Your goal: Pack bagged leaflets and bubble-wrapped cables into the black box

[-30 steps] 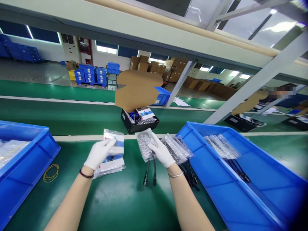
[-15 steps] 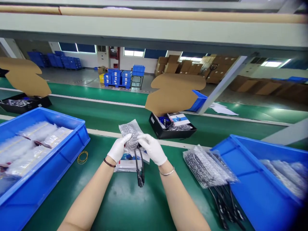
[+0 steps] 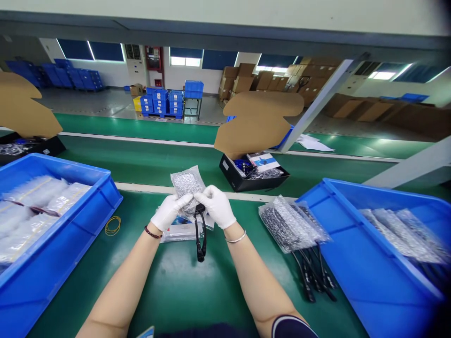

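A bubble-wrap bag [image 3: 188, 183] with something dark inside is held up over the green table, pinched between both hands. My left hand [image 3: 170, 211], in a white glove, grips its lower left side. My right hand [image 3: 217, 208], also gloved, closes on its lower right side. Black cables with connectors [image 3: 200, 241] hang out of the bag's lower end between the hands. Behind and below lies a flat plastic-wrapped packet [image 3: 178, 231] with a blue and white printed face, partly hidden by the hands.
Several bubble-wrapped cable bags [image 3: 291, 224] lie at right beside a blue bin [image 3: 352, 249] holding similar bags. At left, another blue bin [image 3: 66, 263] holds clear packets, near yellow rubber bands [image 3: 112, 226]. An open black box [image 3: 243, 183] with a cardboard lid stands ahead.
The camera view has tilted and shifted, so the scene sits higher and further left. Both hands still hold the bubble-wrap bag; its cables now hang closer together.
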`<control>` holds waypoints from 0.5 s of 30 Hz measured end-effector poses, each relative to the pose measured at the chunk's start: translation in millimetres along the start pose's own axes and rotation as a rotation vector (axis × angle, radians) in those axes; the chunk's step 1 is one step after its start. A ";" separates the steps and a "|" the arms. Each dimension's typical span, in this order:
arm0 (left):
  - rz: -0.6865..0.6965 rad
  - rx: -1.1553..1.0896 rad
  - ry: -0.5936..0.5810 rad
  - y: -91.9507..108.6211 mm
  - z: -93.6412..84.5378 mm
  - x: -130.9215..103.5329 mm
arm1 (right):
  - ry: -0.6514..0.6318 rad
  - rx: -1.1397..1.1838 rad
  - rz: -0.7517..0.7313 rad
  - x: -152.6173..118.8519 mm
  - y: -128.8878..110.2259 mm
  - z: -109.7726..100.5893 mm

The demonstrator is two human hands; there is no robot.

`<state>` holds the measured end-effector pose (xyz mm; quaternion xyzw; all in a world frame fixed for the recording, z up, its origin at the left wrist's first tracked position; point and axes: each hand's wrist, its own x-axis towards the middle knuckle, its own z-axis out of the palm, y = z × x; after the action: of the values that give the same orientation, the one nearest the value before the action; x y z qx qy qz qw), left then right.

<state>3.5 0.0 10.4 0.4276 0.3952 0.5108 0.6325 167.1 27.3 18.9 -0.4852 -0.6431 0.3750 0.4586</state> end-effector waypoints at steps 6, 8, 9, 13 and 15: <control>0.014 0.036 0.004 0.8 -0.4 0.0 | -0.016 0.019 0.020 -0.2 -1.1 -0.5; 0.012 0.037 -0.015 1.4 -1.3 -0.6 | -0.023 0.030 0.010 -0.2 -0.1 -0.7; 0.011 0.036 -0.034 1.4 -2.1 -0.9 | -0.027 0.041 0.006 -0.2 0.2 -0.8; 0.022 -0.023 -0.049 -0.3 -7.6 1.3 | -0.078 0.277 0.074 -1.4 -2.3 -0.4; -0.001 -0.175 0.038 -0.1 -10.1 5.0 | -0.154 0.577 0.157 -2.6 -6.5 0.9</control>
<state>-5.2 6.2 6.8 0.3609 0.3613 0.5508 0.6602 164.7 23.2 24.1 -0.3535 -0.5036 0.6120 0.4969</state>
